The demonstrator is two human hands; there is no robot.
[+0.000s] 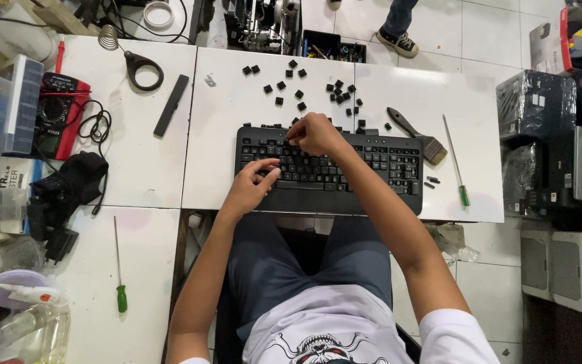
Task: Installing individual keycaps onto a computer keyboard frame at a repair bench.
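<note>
Left hand (250, 185) steadies the black keyboard (329, 168), fingers pressed flat. Right hand (314, 133) fingers pinch at the top key row; keep force vertical. Loose keycaps (340, 92) lie on the counter (399, 94).

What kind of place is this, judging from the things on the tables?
Probably an electronics or computer repair workshop. A black keyboard lies on the white table with loose keycaps behind it, and a multimeter, a brush and screwdrivers lie around it.

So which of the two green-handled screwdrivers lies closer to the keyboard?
The one on the right, beside the brush; the other lies far off at lower left.
</note>
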